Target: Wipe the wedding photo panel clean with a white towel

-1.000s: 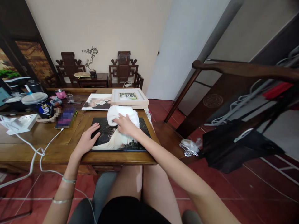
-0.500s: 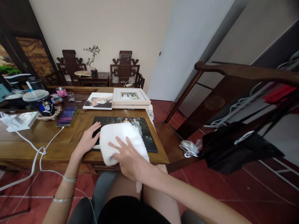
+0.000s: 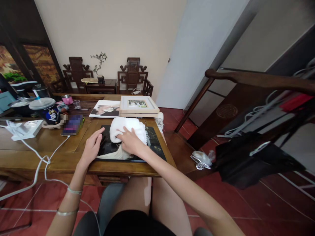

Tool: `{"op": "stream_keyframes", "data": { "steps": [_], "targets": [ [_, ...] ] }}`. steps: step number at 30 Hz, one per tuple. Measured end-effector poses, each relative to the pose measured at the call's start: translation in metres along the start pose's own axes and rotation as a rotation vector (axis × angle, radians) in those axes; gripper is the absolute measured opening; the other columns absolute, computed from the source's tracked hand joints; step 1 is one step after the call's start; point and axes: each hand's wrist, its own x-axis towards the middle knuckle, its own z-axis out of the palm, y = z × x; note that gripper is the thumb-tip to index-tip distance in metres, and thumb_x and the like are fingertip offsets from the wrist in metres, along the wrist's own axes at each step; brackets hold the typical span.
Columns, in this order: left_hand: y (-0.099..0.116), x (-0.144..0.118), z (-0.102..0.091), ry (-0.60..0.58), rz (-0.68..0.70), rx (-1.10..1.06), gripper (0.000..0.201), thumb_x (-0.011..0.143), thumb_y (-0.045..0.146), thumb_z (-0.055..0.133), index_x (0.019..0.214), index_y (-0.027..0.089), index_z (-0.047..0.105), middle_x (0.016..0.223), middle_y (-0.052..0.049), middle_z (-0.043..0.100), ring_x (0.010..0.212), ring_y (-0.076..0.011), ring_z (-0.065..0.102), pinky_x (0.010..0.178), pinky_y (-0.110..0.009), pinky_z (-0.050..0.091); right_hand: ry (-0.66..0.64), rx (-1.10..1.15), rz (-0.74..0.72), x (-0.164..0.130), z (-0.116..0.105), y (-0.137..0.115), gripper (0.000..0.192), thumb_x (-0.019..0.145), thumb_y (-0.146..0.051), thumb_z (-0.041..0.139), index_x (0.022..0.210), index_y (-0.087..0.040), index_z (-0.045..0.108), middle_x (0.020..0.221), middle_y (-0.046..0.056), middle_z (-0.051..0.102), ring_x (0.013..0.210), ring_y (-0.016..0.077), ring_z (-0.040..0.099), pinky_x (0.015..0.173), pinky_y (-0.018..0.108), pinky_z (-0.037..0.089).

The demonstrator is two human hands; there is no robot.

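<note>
A dark photo panel [image 3: 157, 147] lies flat on the wooden table [image 3: 73, 144], with a pale gown trailing across its lower left part. On its far half rests a folded white towel [image 3: 129, 122], which hides the middle of the picture. My right hand [image 3: 131, 141] presses down on the towel, fingers spread over it and gripping its near side. At the panel's left edge sits my left hand [image 3: 93, 145], fingers stretched out and holding nothing.
Beyond the panel lie a print [image 3: 105, 109] and a white framed photo [image 3: 139, 104]. Leftward are a phone [image 3: 72, 124] on a cable, a lidded cup [image 3: 49, 111] and a power strip [image 3: 29, 129]. A wooden chair back [image 3: 231, 101] stands at the right.
My right hand has slid the towel away from me toward the panel's far edge, uncovering the near part of the picture. My left hand has stayed at the left edge.
</note>
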Motion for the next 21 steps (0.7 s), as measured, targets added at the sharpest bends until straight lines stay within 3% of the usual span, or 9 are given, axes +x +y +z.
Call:
{"op": "stream_keyframes", "data": {
  "steps": [2, 5, 8, 10, 16, 21],
  "targets": [
    [0.001, -0.001, -0.001, 0.065, -0.023, -0.081, 0.049, 0.094, 0.044, 0.034, 0.127, 0.013, 0.054, 0.131, -0.011, 0.056, 0.123, -0.0218, 0.050, 0.108, -0.039, 0.034, 0.004, -0.001, -0.043, 0.004, 0.002, -0.013, 0.052, 0.075, -0.003, 0.041, 0.123, -0.017, 0.055, 0.146, 0.009, 0.037, 0.135, 0.0380, 0.024, 0.099, 0.070, 0.024],
    [0.001, -0.002, -0.001, 0.122, -0.045, -0.139, 0.051, 0.095, 0.045, 0.031, 0.128, 0.013, 0.053, 0.133, -0.011, 0.054, 0.124, -0.0219, 0.049, 0.109, -0.038, 0.032, 0.019, 0.015, -0.241, -0.008, 0.001, -0.030, 0.048, 0.075, -0.004, 0.042, 0.118, -0.018, 0.059, 0.146, 0.007, 0.037, 0.137, 0.0372, 0.020, 0.102, 0.068, 0.021],
    [-0.001, -0.002, -0.001, 0.127, -0.043, -0.154, 0.051, 0.095, 0.045, 0.032, 0.128, 0.013, 0.053, 0.134, -0.011, 0.053, 0.124, -0.0223, 0.048, 0.109, -0.038, 0.032, -0.041, 0.068, -0.457, -0.034, -0.004, -0.029, 0.044, 0.072, -0.002, 0.042, 0.104, -0.018, 0.066, 0.144, 0.003, 0.042, 0.138, 0.0321, 0.021, 0.107, 0.063, 0.020],
    [-0.001, -0.003, 0.000, 0.073, -0.035, -0.162, 0.050, 0.095, 0.045, 0.034, 0.130, 0.014, 0.051, 0.134, -0.011, 0.053, 0.123, -0.0226, 0.050, 0.107, -0.038, 0.034, -0.090, 0.122, -0.511, -0.054, -0.009, -0.020, 0.040, 0.067, -0.001, 0.043, 0.094, -0.018, 0.068, 0.142, 0.001, 0.044, 0.139, 0.0291, 0.020, 0.110, 0.060, 0.017],
    [0.003, -0.002, 0.000, -0.124, 0.028, 0.031, 0.044, 0.090, 0.043, 0.046, 0.125, 0.018, 0.056, 0.131, -0.009, 0.056, 0.123, -0.0227, 0.050, 0.107, -0.041, 0.034, -0.080, 0.208, -0.342, -0.088, -0.019, 0.012, 0.048, 0.059, 0.004, 0.039, 0.092, -0.016, 0.067, 0.141, 0.004, 0.046, 0.140, 0.0227, 0.019, 0.114, 0.053, 0.013],
    [0.000, -0.001, 0.001, -0.191, 0.052, 0.116, 0.045, 0.089, 0.044, 0.046, 0.123, 0.017, 0.058, 0.131, -0.011, 0.055, 0.126, -0.0228, 0.046, 0.109, -0.042, 0.031, -0.038, 0.215, -0.137, -0.056, -0.014, 0.036, 0.052, 0.066, 0.003, 0.039, 0.107, -0.016, 0.064, 0.139, 0.009, 0.047, 0.139, 0.0255, 0.023, 0.111, 0.055, 0.019]
  ]
}}
